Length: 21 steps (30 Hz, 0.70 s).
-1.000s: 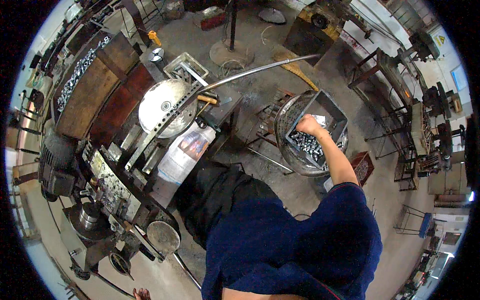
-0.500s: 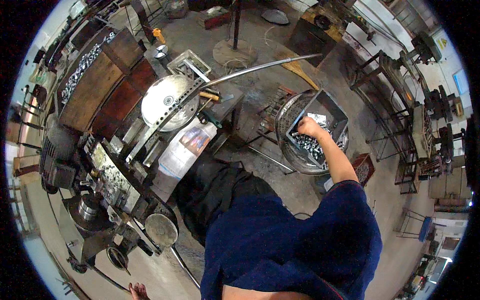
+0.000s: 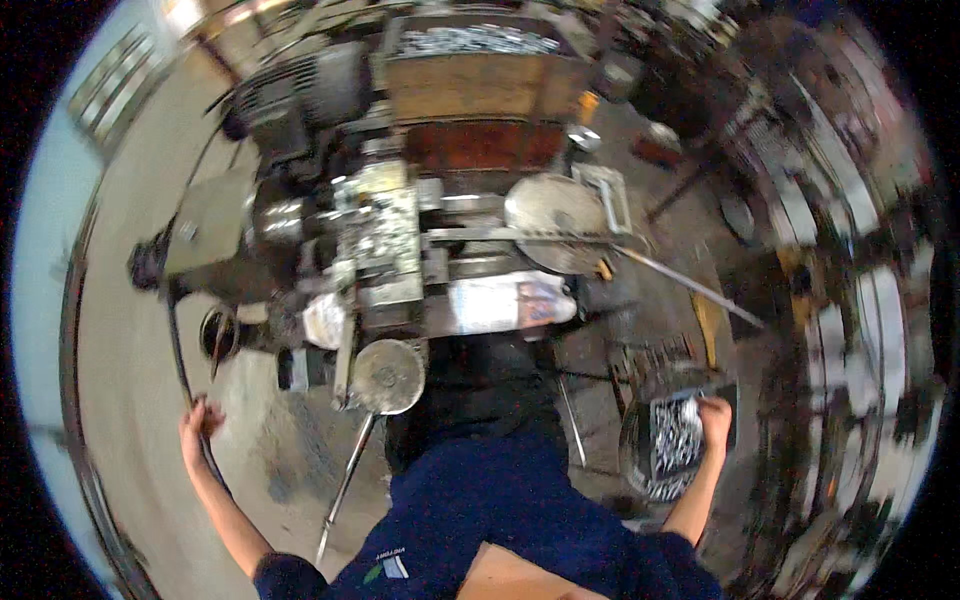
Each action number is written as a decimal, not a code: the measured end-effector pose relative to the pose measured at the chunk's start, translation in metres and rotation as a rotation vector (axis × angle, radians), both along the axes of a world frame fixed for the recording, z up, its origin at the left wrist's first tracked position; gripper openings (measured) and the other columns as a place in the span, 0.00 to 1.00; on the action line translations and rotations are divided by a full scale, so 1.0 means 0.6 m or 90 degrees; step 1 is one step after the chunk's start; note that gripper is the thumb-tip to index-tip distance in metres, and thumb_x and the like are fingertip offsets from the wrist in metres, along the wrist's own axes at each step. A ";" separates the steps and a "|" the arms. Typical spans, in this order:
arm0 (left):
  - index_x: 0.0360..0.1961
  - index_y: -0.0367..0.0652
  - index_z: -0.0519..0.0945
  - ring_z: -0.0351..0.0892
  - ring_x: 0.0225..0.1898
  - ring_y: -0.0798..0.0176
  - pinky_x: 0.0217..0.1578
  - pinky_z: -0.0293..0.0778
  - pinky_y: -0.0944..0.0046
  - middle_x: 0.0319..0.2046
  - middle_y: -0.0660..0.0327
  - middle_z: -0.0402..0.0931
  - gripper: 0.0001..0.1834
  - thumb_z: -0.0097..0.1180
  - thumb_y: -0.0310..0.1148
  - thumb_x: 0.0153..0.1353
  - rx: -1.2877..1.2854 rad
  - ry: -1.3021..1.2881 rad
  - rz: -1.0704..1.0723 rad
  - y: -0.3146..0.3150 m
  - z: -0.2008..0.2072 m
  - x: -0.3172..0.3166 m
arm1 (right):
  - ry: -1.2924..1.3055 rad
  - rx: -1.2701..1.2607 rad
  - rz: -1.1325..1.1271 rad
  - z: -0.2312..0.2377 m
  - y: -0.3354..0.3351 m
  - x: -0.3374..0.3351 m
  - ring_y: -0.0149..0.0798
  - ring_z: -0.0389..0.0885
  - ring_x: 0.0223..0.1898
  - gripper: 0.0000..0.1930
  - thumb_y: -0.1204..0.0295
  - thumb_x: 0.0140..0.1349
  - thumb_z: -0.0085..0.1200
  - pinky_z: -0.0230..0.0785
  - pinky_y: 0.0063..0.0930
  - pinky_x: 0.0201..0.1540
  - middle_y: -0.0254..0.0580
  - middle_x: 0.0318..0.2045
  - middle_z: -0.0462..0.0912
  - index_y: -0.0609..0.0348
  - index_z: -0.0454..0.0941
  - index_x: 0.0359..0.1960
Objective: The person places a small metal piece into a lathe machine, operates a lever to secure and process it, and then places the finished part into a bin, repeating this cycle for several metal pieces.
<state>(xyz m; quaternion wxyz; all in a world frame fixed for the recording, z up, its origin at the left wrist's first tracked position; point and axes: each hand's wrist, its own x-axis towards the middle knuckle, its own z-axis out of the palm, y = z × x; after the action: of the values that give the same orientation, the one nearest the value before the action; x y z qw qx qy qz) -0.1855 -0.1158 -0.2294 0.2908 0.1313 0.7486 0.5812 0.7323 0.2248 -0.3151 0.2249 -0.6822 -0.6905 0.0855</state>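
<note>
L hand (image 3: 202,422) loosely curled at long black rod (image 3: 180,352), R hand (image 3: 715,418) part-closed by small silvery metal pcs (image 3: 675,438), holds unclear (blur).

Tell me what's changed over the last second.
The head view has swung left, bringing the lathe-like machine to upper centre. The left hand, earlier only at the lower edge, now shows fully at the dark rod; blur hides whether it grips. The right hand stays at the small metal parts. The printed white sheet and big round plate lie as before.
</note>
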 end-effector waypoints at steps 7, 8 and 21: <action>0.46 0.32 0.70 0.78 0.27 0.62 0.32 0.76 0.65 0.29 0.54 0.76 0.24 0.56 0.39 0.54 0.021 -0.008 -0.011 -0.004 0.007 0.011 | 0.369 -0.010 0.320 0.240 0.105 -0.374 0.35 0.74 0.44 0.19 0.89 0.42 0.39 0.66 0.25 0.47 0.39 0.42 0.71 0.72 0.76 0.37; 0.46 0.32 0.70 0.78 0.27 0.62 0.32 0.76 0.65 0.28 0.55 0.76 0.24 0.56 0.39 0.55 0.009 -0.002 -0.007 0.000 0.011 0.014 | 0.374 -0.044 0.375 0.252 0.119 -0.450 0.39 0.70 0.50 0.23 0.83 0.33 0.46 0.64 0.28 0.50 0.42 0.42 0.72 0.65 0.79 0.38; 0.34 0.34 0.72 0.73 0.27 0.44 0.30 0.68 0.52 0.21 0.47 0.73 0.19 0.58 0.38 0.46 -0.434 0.485 0.060 -0.051 0.040 0.132 | -0.201 0.060 0.925 0.350 0.134 -1.157 0.52 0.73 0.41 0.18 0.71 0.33 0.56 0.68 0.36 0.45 0.55 0.41 0.68 0.68 0.79 0.30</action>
<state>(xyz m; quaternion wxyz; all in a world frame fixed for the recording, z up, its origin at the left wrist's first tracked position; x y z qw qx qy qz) -0.1065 -0.1464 -0.2052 -0.0031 0.1973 0.9536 0.2275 0.0382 0.3054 -0.1054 0.0386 -0.0473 -0.9946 0.0840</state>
